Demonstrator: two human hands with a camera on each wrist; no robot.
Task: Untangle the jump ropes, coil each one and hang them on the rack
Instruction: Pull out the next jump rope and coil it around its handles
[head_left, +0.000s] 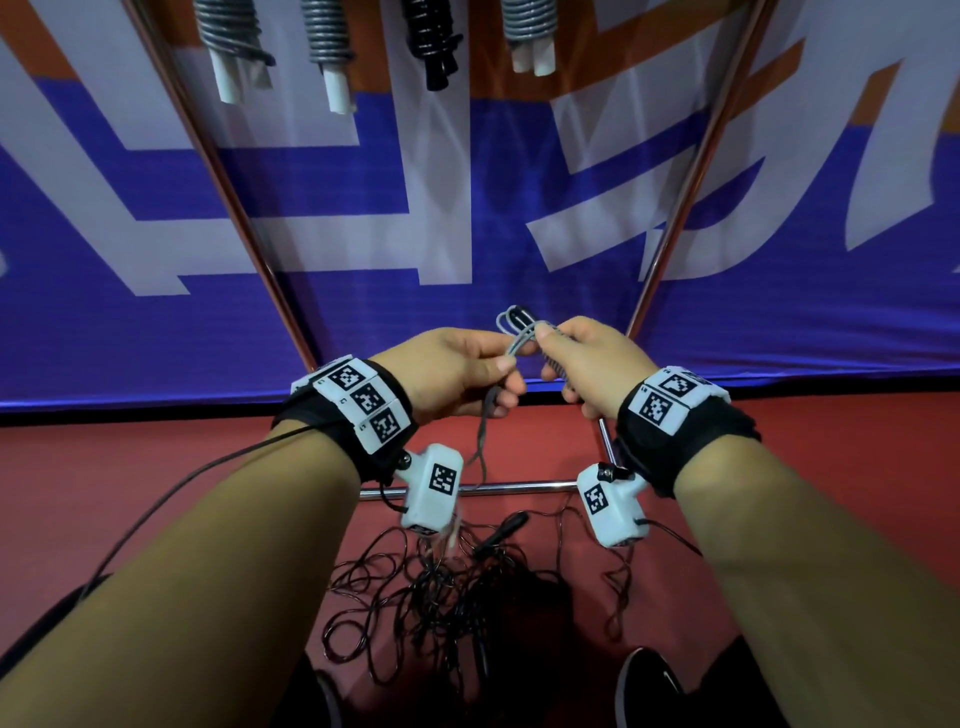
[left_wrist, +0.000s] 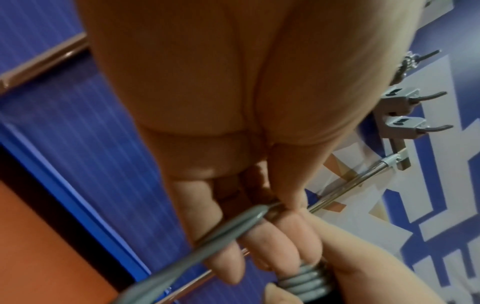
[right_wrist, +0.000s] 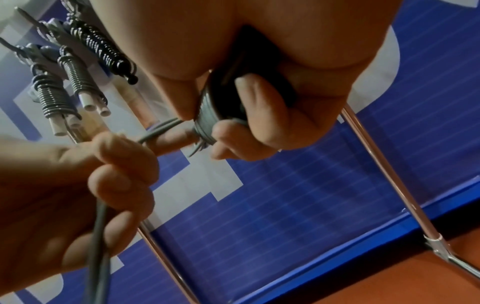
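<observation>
A: Head view: right hand (head_left: 587, 364) clenches grey rope coil (head_left: 558, 366), axis slanting toward camera?
B: Yes; left hand (head_left: 457, 374) pinches its grey rope tail (head_left: 482, 431) just left, feeding wraps.

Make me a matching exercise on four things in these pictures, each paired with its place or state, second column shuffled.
Things:
1. grey rope
2. black tangle of ropes
3. black coiled rope
4. left hand

Places or states:
A. hanging at the top of the rack, between grey coils
B. lying on the red floor
C. gripping the loose strand that trails down
D. partly wound round the handles held in the right hand

Pairs: 1-D, 2-B, 3-A, 4-C
</observation>
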